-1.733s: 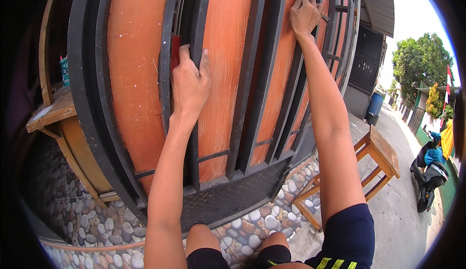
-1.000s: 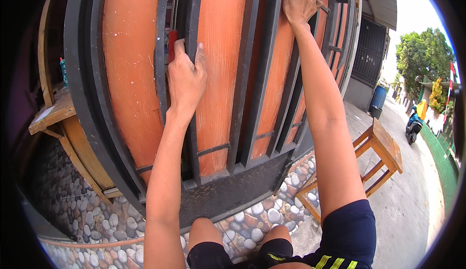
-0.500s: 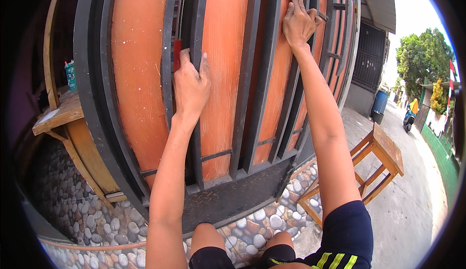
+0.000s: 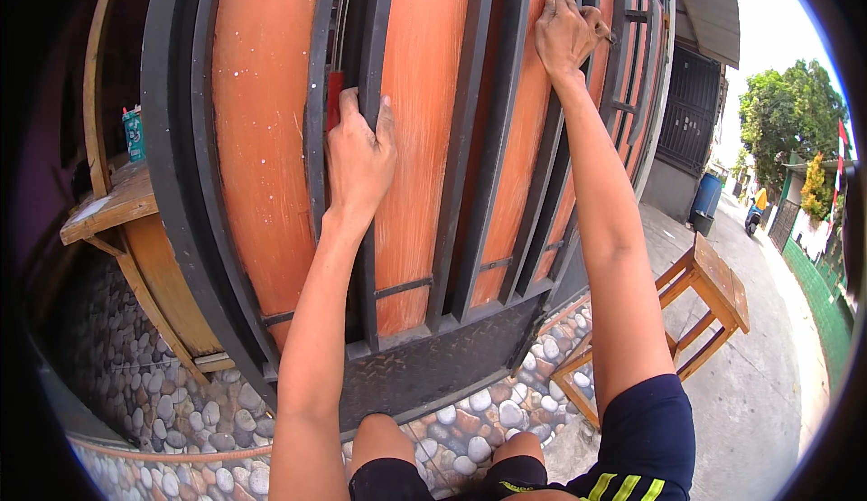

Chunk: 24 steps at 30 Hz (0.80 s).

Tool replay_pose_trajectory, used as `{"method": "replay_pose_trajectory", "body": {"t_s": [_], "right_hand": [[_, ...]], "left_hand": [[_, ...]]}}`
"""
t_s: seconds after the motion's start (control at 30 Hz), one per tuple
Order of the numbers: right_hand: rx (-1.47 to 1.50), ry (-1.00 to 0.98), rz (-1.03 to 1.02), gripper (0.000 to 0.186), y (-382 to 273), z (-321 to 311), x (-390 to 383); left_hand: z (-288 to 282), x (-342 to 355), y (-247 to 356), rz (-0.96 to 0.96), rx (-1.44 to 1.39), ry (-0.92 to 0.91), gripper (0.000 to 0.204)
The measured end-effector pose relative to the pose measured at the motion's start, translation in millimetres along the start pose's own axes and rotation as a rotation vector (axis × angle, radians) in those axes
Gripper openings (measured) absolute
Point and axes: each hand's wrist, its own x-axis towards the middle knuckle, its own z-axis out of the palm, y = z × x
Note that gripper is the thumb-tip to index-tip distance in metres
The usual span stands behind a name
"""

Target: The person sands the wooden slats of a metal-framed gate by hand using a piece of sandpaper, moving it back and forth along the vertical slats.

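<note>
A gate with dark metal bars (image 4: 502, 140) and orange panels (image 4: 266, 140) stands close before me. My left hand (image 4: 359, 153) is wrapped round one of its upright bars, thumb and fingers on either side. Just beside those fingers, a red object (image 4: 334, 94) shows in the gap between bars; its lower part is hidden. Higher up and to the right, my right hand (image 4: 569, 33) is closed against the gate by a short crossbar, its fingers bent. Something small and dark seems to lie under its fingertips, but I cannot make out what.
A wooden stool (image 4: 718, 284) stands to the right on the paving. At the left are a wooden table (image 4: 113, 207) and a teal container (image 4: 133, 135). Pebbled floor (image 4: 465, 438) lies below the gate. A blue barrel (image 4: 707, 196) and a scooter (image 4: 754, 216) are farther off.
My right hand has shifted slightly up and right along the gate, its fingers more stretched upward. The left hand keeps its grip. The scooter is farther away down the lane.
</note>
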Motion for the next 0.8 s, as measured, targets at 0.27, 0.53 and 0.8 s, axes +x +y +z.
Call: {"method": "replay_pose_trajectory", "body": {"t_s": [0.27, 0.53, 0.8], "right_hand": [[0.132, -0.059, 0.039, 0.026, -1, -5, -14], [0.213, -0.144, 0.100, 0.029, -5, -6, -19], [0.237, -0.118, 0.141, 0.030, -2, 5, -4]], "left_hand": [[-7, 3, 2, -0.026, -0.028, -0.007, 0.049], [-6, -2, 1, -0.040, -0.011, -0.021, 0.047], [2, -3, 7, -0.012, -0.013, 0.004, 0.030]]}}
